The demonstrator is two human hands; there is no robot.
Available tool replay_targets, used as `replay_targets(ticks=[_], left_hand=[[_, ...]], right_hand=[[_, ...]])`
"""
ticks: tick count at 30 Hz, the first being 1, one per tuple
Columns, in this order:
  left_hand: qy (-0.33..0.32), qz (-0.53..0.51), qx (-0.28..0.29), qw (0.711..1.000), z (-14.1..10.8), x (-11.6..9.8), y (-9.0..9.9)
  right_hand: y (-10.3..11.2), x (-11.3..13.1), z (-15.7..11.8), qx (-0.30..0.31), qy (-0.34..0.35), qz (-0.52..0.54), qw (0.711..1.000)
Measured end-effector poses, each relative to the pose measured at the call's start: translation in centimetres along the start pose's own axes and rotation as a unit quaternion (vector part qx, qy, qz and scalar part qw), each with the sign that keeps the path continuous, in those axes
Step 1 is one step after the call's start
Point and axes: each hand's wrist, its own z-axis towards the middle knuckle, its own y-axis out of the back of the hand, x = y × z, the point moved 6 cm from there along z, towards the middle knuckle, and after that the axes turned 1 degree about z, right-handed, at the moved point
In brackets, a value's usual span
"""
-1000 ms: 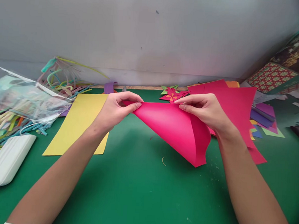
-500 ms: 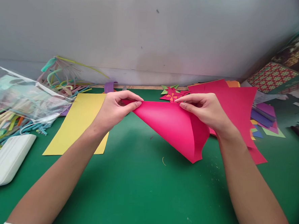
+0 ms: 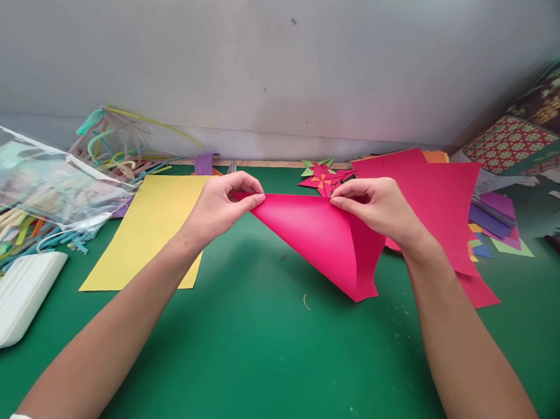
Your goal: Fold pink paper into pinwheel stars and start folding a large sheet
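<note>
A red-pink sheet of paper [image 3: 314, 234] is held up over the green table, folded or bent over so that its top edge runs level between my hands. My left hand [image 3: 228, 200] pinches the left end of that edge between thumb and fingers. At the right part of the same edge, my right hand [image 3: 379, 206] also pinches the paper. The sheet's lower part curves down to a corner and hangs above the table. Behind my right fingers lies a red paper star [image 3: 322, 176] with an orange middle.
Yellow paper [image 3: 150, 227] lies under and beside my left forearm. More red sheets [image 3: 434, 212] are stacked beyond my right wrist. Far left are pipe cleaners [image 3: 17, 238], a clear plastic pouch [image 3: 49, 176] and a white device [image 3: 16, 301]. A patterned box [image 3: 511, 144] stands at the back right.
Both hands have come slightly lower with the red-pink paper. My right hand has shifted a little to the left along the edge, nearer my left hand.
</note>
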Motion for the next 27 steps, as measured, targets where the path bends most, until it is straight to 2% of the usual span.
replay_targets(ticks=[7, 13, 16, 23, 27], left_hand=[[-0.016, 0.022, 0.026, 0.999, 0.2, 0.0, 0.5], [-0.078, 0.075, -0.05, 0.993, -0.1, -1.5, 1.4], [-0.1, 0.103, -0.074, 0.987, -0.3, -1.9, 1.4], [-0.115, 0.102, -0.074, 0.985, -0.2, -1.6, 1.2], [-0.093, 0.085, -0.072, 0.989, -0.1, -1.3, 1.1]], right_hand=[[0.2, 1.3, -0.3, -0.034, 0.073, -0.055, 0.995], [0.7, 2.1, -0.7, -0.099, 0.151, -0.119, 0.976], [0.6, 2.0, -0.7, -0.103, 0.175, -0.131, 0.97], [0.3, 1.5, -0.5, -0.088, 0.183, -0.11, 0.973], [0.4, 1.2, -0.5, -0.081, 0.147, -0.097, 0.981]])
